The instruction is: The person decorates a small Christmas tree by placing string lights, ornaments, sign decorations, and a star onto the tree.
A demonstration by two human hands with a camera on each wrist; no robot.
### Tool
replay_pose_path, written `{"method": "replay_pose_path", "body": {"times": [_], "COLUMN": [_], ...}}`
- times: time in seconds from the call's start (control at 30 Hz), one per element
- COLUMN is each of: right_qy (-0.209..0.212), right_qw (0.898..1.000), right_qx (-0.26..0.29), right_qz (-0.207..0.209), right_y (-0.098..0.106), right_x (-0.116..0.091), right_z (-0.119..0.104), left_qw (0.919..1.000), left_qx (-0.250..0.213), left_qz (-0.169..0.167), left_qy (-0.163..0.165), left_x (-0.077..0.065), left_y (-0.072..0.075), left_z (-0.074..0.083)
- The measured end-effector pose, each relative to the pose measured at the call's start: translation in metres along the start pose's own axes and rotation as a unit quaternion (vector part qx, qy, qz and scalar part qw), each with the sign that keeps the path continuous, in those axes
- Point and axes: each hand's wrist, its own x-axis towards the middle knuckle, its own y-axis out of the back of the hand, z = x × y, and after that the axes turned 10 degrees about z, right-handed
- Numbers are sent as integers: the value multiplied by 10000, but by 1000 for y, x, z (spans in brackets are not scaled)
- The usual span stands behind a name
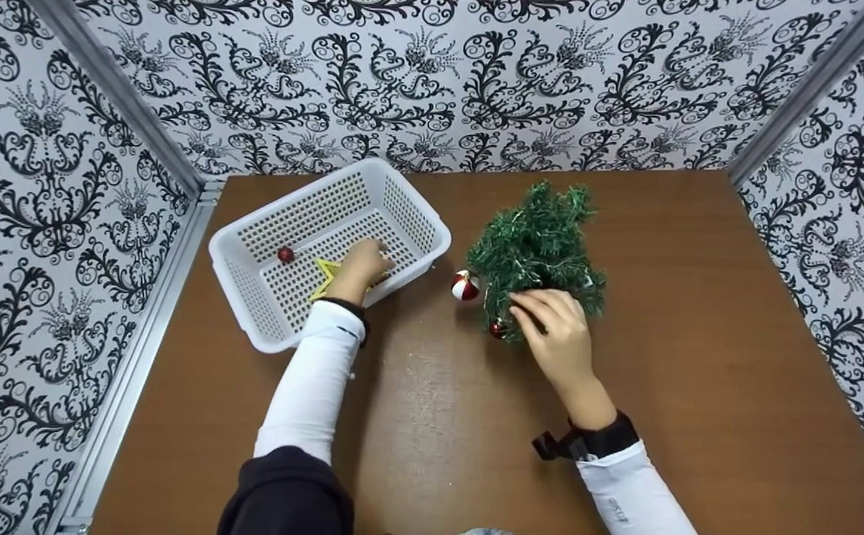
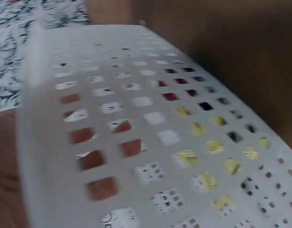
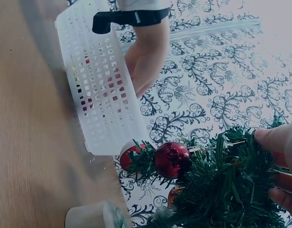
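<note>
A small green Christmas tree stands on the table, with my right hand at its near side. In the right wrist view, that hand's thumb and fingers grip the foliage. A red-and-white ball ornament hangs at the tree's left, and a shiny red ball lower on the near side. My left hand reaches down inside a white perforated basket. Its fingertips are hidden, so what it holds is unclear. Beside it lie a yellow star ornament and, farther left, a small red ball.
The brown tabletop carries the basket on the left and the tree right of centre. Patterned walls enclose the back and sides. A pale cylindrical base shows beneath the tree in the right wrist view.
</note>
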Motion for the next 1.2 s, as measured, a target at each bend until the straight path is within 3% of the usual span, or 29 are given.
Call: {"method": "replay_pose_path", "body": {"times": [0.07, 0.2, 0.23, 0.3, 0.43, 0.5, 0.57, 0.7, 0.77, 0.93, 1.03, 1.1, 1.2], "right_qy": [-1, -11, -16, -31, -58, -66, -66, -93, -126, -187, -188, -190, -190], "right_qw": [10000, 10000, 10000, 10000, 10000, 10000, 10000, 9999, 9999, 9997, 9997, 9997, 9997], "right_qx": [1, 16, 21, 38, 60, 54, 50, 53, 69, 90, 102, 120, 146], "right_qz": [13, 6, 1, -4, 8, 9, 2, -54, -82, -113, -117, -116, -102], "right_y": [0, 0, 0, -1, -1, -1, -2, -1, 0, 1, 1, 1, 1], "right_x": [0, 0, -1, -1, 0, 1, 1, 2, 2, 2, 2, 2, 2], "right_z": [0, -1, -1, -1, -1, -1, -1, -2, -2, -3, -2, -2, -1], "left_qw": [9994, 9928, 9912, 9899, 9893, 9882, 9882, 9883, 9883, 9890, 9881, 9871, 9912], "left_qx": [289, 777, 901, 905, 751, 631, 689, 775, 919, 1154, 1219, 1191, 963], "left_qz": [-144, -192, -334, -494, -827, -610, -684, -94, 147, 142, 241, 442, 299], "left_qy": [-154, -894, -910, -972, -941, -1258, -1187, -1314, -1209, -914, -910, -976, -856], "left_x": [24, 88, 103, 110, 109, 122, 132, 153, 158, 155, 148, 144, 137], "left_y": [-18, -76, -87, -96, -93, -103, -111, -135, -142, -142, -138, -134, -125], "left_z": [-17, -70, -79, -87, -89, -102, -108, -125, -128, -123, -117, -115, -111]}}
